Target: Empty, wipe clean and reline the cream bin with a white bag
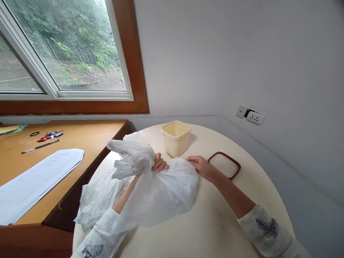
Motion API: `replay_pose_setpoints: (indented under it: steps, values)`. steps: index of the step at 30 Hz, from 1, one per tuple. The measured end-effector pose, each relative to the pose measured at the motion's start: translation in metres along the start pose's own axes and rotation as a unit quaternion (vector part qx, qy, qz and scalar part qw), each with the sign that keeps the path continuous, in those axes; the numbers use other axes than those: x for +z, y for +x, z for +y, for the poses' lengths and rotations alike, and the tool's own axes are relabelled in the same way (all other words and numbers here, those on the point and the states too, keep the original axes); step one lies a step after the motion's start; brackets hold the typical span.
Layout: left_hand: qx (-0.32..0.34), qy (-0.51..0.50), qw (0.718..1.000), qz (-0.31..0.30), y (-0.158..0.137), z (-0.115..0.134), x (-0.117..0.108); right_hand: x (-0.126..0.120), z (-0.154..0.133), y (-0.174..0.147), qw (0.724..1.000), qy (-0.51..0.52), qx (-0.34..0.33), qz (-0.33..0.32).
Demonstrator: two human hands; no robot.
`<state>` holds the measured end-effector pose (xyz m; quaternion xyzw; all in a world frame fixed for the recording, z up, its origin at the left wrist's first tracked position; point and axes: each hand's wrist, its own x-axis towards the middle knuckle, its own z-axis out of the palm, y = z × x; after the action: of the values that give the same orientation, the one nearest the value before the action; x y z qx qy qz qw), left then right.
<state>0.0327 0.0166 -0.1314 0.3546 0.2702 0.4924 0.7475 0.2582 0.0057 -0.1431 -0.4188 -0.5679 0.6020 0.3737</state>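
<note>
A translucent white plastic bag (pixel 172 190) bulges out between my hands over the round table. My left hand (pixel 159 163) is closed around its gathered middle, with crumpled plastic sticking out above and to the left of the fist. At the bag's upper right edge, my right hand (pixel 200 166) pinches the film between thumb and fingers; the fingertips are partly hidden. Just behind the bag stands a cream square bin (pixel 176 141), upright, its top uncovered. Right of my right hand, a brown rounded-square ring (pixel 238 165) lies flat, partly covered by my wrist.
More crumpled white bags (pixel 96 197) lie at the left of the round cream table (pixel 215 229). A wooden desk (pixel 88 134) on the left carries paper sheets (pixel 40 182), a pen (pixel 40 146) and keys (pixel 51 135). Behind are a wall with a socket (pixel 256 118) and a window (pixel 80 46).
</note>
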Motion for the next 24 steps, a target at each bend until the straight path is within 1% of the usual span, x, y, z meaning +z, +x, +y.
replay_pose_setpoints:
  steps: [2, 3, 5, 6, 8, 10, 12, 14, 15, 16, 17, 19, 20, 21, 22, 24]
  values:
    - [0.015, 0.015, 0.999, -0.028, 0.009, 0.003, -0.003, -0.005, -0.012, -0.008, 0.998, 0.015, -0.054, 0.035]
    - [0.031, 0.02, 0.999, -0.035, 0.012, 0.004, -0.003, -0.007, -0.018, -0.012, 0.996, 0.008, -0.07, 0.048]
    - [0.057, 0.016, 0.998, -0.032, 0.012, 0.005, -0.002, -0.009, -0.027, -0.018, 0.994, -0.019, -0.082, 0.065]
    - [0.056, 0.005, 0.998, -0.027, 0.011, 0.006, -0.001, -0.01, -0.031, -0.021, 0.994, -0.027, -0.084, 0.07]
    - [0.031, -0.028, 0.999, -0.022, 0.008, 0.007, 0.002, -0.011, -0.037, -0.025, 0.992, -0.018, -0.099, 0.073]
    - [0.014, -0.05, 0.998, -0.019, 0.006, 0.01, 0.003, -0.012, -0.04, -0.027, 0.992, -0.009, -0.11, 0.06]
    - [0.018, -0.045, 0.999, -0.011, 0.007, 0.014, 0.003, -0.016, -0.042, -0.03, 0.994, -0.057, -0.089, 0.024]
    - [0.019, -0.028, 0.999, 0.001, 0.009, 0.018, 0.004, -0.021, -0.042, -0.032, 0.988, -0.15, -0.035, -0.024]
    - [0.016, -0.02, 1.0, 0.004, 0.011, 0.02, 0.006, -0.024, -0.043, -0.033, 0.98, -0.195, -0.009, -0.033]
    - [0.015, -0.015, 1.0, 0.002, 0.012, 0.022, 0.008, -0.027, -0.044, -0.034, 0.974, -0.227, 0.006, -0.024]
    - [0.014, -0.011, 1.0, -0.005, 0.013, 0.023, 0.012, -0.028, -0.045, -0.035, 0.97, -0.243, 0.006, 0.004]
    - [0.012, -0.001, 0.999, -0.033, 0.015, 0.026, 0.022, -0.029, -0.049, -0.037, 0.966, -0.238, -0.034, 0.091]
    - [0.01, 0.001, 0.999, -0.05, 0.016, 0.027, 0.027, -0.028, -0.051, -0.037, 0.963, -0.232, -0.06, 0.124]
    - [0.01, 0.001, 0.998, -0.064, 0.017, 0.027, 0.033, -0.026, -0.052, -0.036, 0.96, -0.232, -0.081, 0.137]
    - [0.012, -0.001, 0.997, -0.075, 0.018, 0.027, 0.038, -0.023, -0.053, -0.035, 0.958, -0.24, -0.093, 0.129]
    - [0.022, -0.001, 0.996, -0.088, 0.019, 0.025, 0.047, -0.015, -0.053, -0.029, 0.954, -0.278, -0.09, 0.06]
